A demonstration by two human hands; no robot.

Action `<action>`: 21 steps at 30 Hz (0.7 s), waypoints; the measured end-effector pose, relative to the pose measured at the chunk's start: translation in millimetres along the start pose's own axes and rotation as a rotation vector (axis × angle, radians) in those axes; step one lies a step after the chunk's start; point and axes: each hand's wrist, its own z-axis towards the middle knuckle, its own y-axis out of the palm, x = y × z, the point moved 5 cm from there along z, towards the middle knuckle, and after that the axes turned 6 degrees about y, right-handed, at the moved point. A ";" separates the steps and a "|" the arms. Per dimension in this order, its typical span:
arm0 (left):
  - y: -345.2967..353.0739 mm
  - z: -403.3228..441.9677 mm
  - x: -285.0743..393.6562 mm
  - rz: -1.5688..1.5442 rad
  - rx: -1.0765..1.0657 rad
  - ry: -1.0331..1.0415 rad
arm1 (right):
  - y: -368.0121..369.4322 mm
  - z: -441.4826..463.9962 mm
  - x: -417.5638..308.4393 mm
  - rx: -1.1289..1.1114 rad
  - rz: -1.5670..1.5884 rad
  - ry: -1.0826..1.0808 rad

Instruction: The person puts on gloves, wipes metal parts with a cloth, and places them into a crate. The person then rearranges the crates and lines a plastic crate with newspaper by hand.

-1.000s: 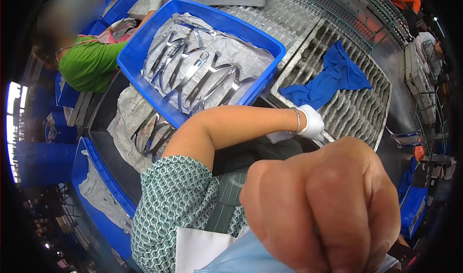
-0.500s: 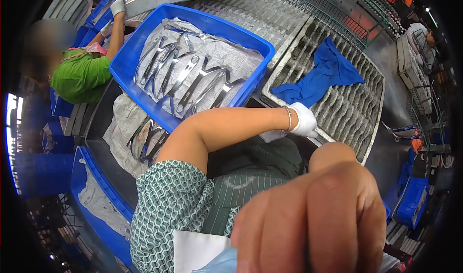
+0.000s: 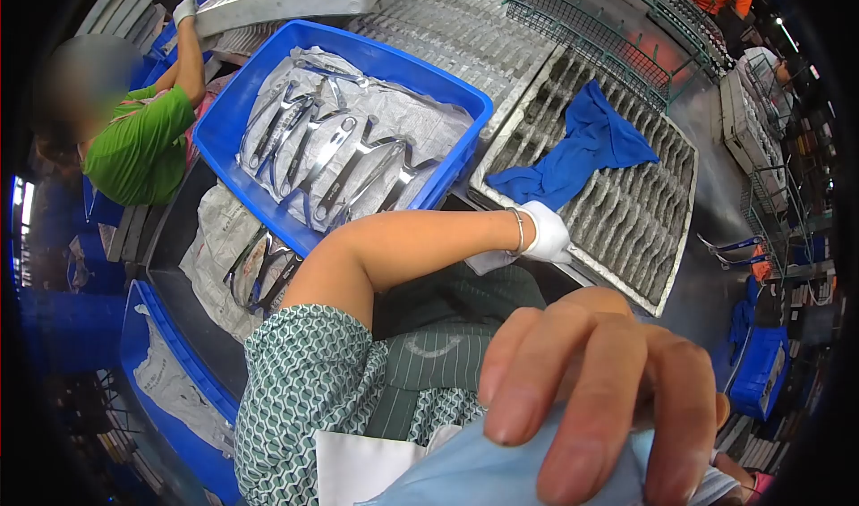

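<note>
My left hand point(image 3: 546, 234), in a white glove, is at the near edge of the grey ridged tray point(image 3: 673, 282). Its fingers are curled down by the rim, and what they hold is hidden. A pale grey cloth piece point(image 3: 492, 261) shows under that wrist. On the tray lies a crumpled blue cloth point(image 3: 582, 148). Close to the camera, my bare right hand point(image 3: 599, 372) has bent fingers over a light-blue face mask point(image 3: 447, 470), seemingly gripping it; the thumb is hidden.
A blue bin point(image 3: 335, 36) holds several shiny metal frame-like parts point(image 3: 331, 161) on white sheeting. More parts point(image 3: 259, 269) lie beside it. A co-worker in a green shirt point(image 3: 143, 148) handles a grey tray point(image 3: 286, 0). A green wire basket point(image 3: 591, 45) stands behind.
My right hand has gone from a fist to looser, bent fingers over the face mask, and more of the mask shows. The view has shifted slightly. The co-worker's tray has moved left.
</note>
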 end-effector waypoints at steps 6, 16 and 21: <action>2.5 1.6 -1.9 0.007 -0.001 0.008 | -16.4 0.1 12.9 -0.152 -0.028 -0.253; 3.3 2.3 -3.7 0.023 0.010 0.004 | 2.8 14.1 3.0 0.251 0.345 0.140; 1.8 3.6 0.9 0.032 -0.078 -0.055 | -9.8 -20.6 17.9 -0.043 0.496 0.589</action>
